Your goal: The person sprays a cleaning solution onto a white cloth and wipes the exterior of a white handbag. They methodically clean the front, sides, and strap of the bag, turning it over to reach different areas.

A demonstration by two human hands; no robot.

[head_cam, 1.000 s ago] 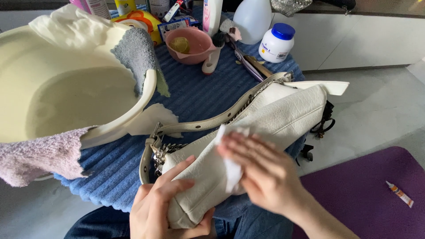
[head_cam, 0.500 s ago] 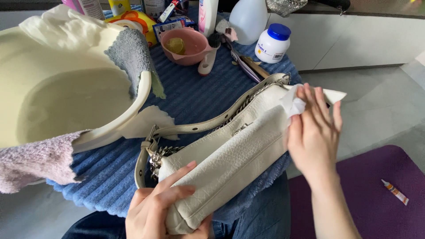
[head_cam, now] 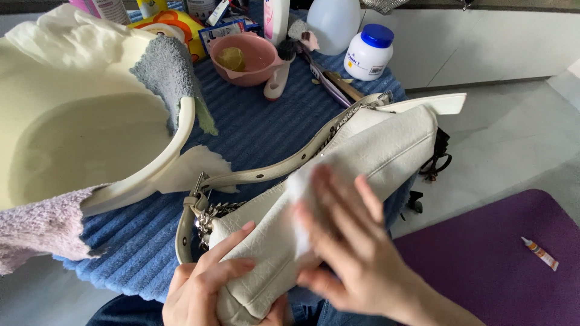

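A white leather handbag [head_cam: 386, 148] with a buckled strap and a metal chain lies slanted across the front of a blue ribbed mat [head_cam: 266, 130]. My left hand [head_cam: 208, 287] grips its lower end from below. My right hand [head_cam: 347, 244], blurred with motion, presses a white wipe [head_cam: 299, 187] flat against the middle of the bag's side.
A cream basin [head_cam: 90, 145] with grey, pink and cream cloths over its rim fills the left. Behind the bag stand a pink bowl [head_cam: 248, 57], a white jar with a blue lid [head_cam: 368, 53] and bottles. On the purple floor mat [head_cam: 501, 253] at right lies a small tube [head_cam: 539, 253].
My right hand with the wipe went up to the bag's far end, then slid back down to its middle. The left hand kept its hold on the lower end.
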